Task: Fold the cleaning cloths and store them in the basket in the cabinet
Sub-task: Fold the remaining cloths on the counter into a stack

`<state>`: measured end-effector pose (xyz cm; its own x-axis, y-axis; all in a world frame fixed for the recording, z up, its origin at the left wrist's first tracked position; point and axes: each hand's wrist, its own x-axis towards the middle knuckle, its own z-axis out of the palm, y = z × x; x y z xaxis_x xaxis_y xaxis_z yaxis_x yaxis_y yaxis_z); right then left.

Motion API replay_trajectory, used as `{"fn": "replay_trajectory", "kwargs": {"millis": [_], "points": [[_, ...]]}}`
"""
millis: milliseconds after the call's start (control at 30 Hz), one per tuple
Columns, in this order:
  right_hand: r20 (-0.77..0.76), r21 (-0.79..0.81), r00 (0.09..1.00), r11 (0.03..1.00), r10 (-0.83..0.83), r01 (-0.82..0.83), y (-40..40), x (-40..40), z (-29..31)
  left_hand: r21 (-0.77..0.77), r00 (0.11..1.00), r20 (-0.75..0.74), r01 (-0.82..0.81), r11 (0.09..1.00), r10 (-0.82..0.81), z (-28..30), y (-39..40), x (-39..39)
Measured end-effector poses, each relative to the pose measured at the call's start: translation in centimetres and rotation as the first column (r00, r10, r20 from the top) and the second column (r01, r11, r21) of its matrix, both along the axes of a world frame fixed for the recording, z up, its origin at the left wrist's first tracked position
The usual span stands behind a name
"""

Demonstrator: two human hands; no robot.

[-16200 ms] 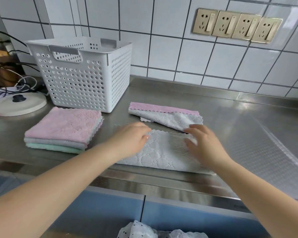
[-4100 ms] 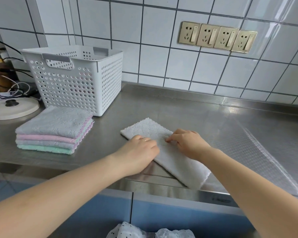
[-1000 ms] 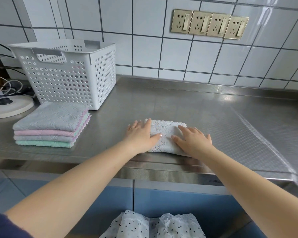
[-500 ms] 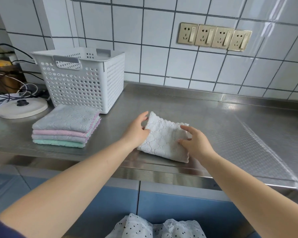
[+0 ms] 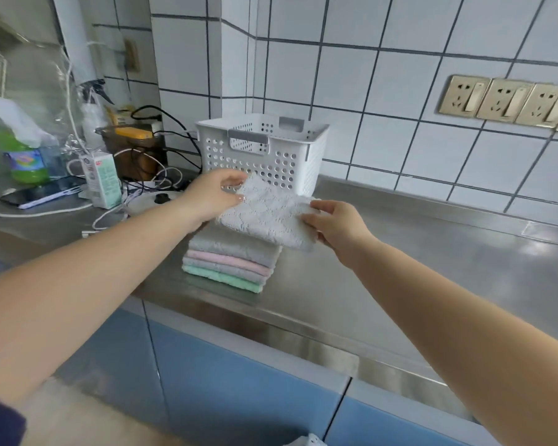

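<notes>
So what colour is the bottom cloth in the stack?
Mint green, clearest in the head view.

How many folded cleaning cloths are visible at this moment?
5. Four lie stacked on the steel counter before the white basket: grey, pink, grey, green. The fifth, white cloth, hangs above them between left hand and right hand.

Bright, even daylight; soft glare on the steel counter [image 5: 432, 262]; wide-angle bending at edges.
</notes>
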<state>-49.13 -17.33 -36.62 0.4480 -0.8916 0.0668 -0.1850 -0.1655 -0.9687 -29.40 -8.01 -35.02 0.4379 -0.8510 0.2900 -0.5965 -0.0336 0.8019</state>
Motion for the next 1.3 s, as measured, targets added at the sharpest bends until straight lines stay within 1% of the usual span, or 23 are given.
{"fn": "replay_trajectory", "kwargs": {"millis": [100, 200, 267, 367, 467, 600, 667, 733, 800, 833, 900, 967, 1067, 1200, 1300], "points": [[-0.038, 0.003, 0.999, 1.0, 0.018, -0.018, 0.4, 2.7, -0.1, 0.029, 1.0, -0.016, -0.026, 0.999, 0.026, -0.4, 0.5, 2.5], [-0.108, -0.006, 0.994, 1.0, 0.012, -0.012, 0.4, 4.2, -0.9, 0.07, 0.999, -0.031, -0.026, 0.997, 0.028, -1.4, 0.7, 3.9], [-0.155, -0.025, 0.988, 1.0, -0.009, 0.005, 0.3, 4.7, -1.6, 0.08, 0.999, -0.039, -0.022, 0.997, 0.025, -2.1, 0.6, 4.5], [-0.178, -0.028, 0.984, 1.0, -0.019, 0.014, 0.2, 5.2, -2.4, 0.073, 0.999, -0.029, -0.032, 0.997, 0.034, -2.7, 0.4, 5.0], [-0.218, -0.079, 0.975, 0.997, -0.03, 0.013, 0.1, 5.6, -2.9, 0.077, 0.999, -0.025, -0.043, 0.996, 0.045, -3.2, 0.2, 5.4], [-0.312, -0.137, 0.95, 0.99, -0.005, -0.04, 0.1, 5.5, -3.4, 0.146, 0.997, 0.017, -0.072, 0.987, 0.07, -4.1, 0.3, 5.5], [-0.343, -0.161, 0.939, 0.986, -0.013, -0.045, -0.2, 5.5, -3.1, 0.142, 0.99, 0.097, -0.113, 0.983, 0.1, -3.5, 0.2, 5.3], [-0.378, -0.257, 0.923, 0.966, -0.074, -0.028, -0.7, 6.0, -2.3, 0.097, 0.957, 0.275, -0.121, 0.988, 0.09, -2.3, -0.2, 4.5], [-0.428, -0.356, 0.899, 0.931, -0.091, -0.076, -1.0, 7.1, -1.5, 0.095, 0.905, 0.424, -0.072, 0.993, 0.025, -1.2, -0.9, 3.2], [-0.466, -0.39, 0.882, 0.912, -0.073, -0.131, -0.8, 7.8, -1.2, 0.131, 0.876, 0.481, -0.05, 0.99, -0.019, -1.0, -1.3, 2.4], [-0.551, -0.405, 0.834, 0.88, -0.017, -0.249, 0.1, 9.1, -1.5, 0.253, 0.827, 0.551, -0.043, 0.967, -0.108, -1.1, -2.0, 1.2], [-0.629, -0.384, 0.777, 0.866, 0.008, -0.319, 1.2, 10.0, -2.4, 0.378, 0.806, 0.559, -0.041, 0.925, -0.194, -1.8, -2.4, 0.7], [-0.691, -0.373, 0.723, 0.86, -0.007, -0.348, 2.0, 10.1, -3.8, 0.512, 0.818, 0.502, -0.018, 0.859, -0.282, -3.4, -2.3, 1.5], [-0.681, -0.345, 0.732, 0.872, 0.023, -0.348, 2.2, 9.3, -4.6, 0.578, 0.821, 0.476, -0.02, 0.816, -0.317, -4.8, -1.3, 3.0], [-0.662, -0.311, 0.749, 0.897, 0.033, -0.314, 2.0, 8.1, -5.0, 0.585, 0.859, 0.425, -0.019, 0.811, -0.286, -5.1, -0.9, 3.7]]}}
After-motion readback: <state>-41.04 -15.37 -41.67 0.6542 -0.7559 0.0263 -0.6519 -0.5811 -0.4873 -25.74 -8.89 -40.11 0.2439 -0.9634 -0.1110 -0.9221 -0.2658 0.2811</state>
